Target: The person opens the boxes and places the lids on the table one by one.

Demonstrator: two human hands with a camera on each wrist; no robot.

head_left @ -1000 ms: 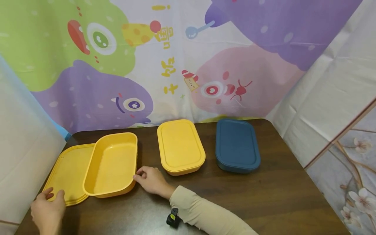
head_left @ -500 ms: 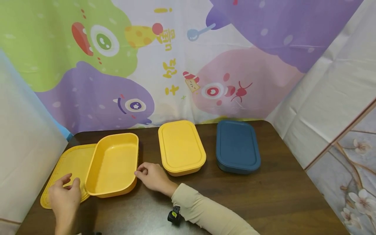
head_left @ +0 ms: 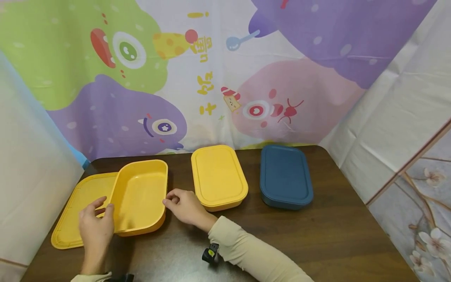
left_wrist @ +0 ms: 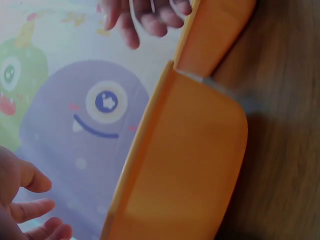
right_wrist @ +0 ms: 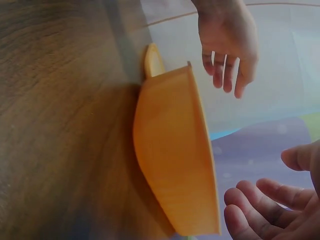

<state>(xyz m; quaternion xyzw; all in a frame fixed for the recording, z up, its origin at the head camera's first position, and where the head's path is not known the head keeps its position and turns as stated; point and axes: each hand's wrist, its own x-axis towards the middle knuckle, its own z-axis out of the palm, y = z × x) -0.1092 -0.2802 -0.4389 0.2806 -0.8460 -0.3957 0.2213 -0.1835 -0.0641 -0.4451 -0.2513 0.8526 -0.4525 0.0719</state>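
An open yellow food container point(head_left: 141, 196) stands at the left of the table, its left side overlapping a flat yellow lid point(head_left: 75, 207). At the container's front left corner, my left hand point(head_left: 96, 225) hovers with loosely bent fingers. My right hand point(head_left: 184, 205) is beside the right wall, fingertips right at the rim. In the left wrist view, the left hand point(left_wrist: 27, 207) shows spread fingers left of the container's wall point(left_wrist: 175, 160). From the right wrist, the right hand point(right_wrist: 280, 205) has relaxed fingers close to the rim point(right_wrist: 204, 130); neither hand grips anything.
Right of the open container stands a yellow lidded container point(head_left: 219, 176), then a dark blue lidded one point(head_left: 285, 176). All rest on a dark brown wooden table point(head_left: 338, 235). Behind it hangs a curtain point(head_left: 211, 129) with cartoon monsters.
My left hand has moved right and up from the lid's front left edge to the container's left side. The right hand has shifted slightly up along the right rim. The containers stay put.
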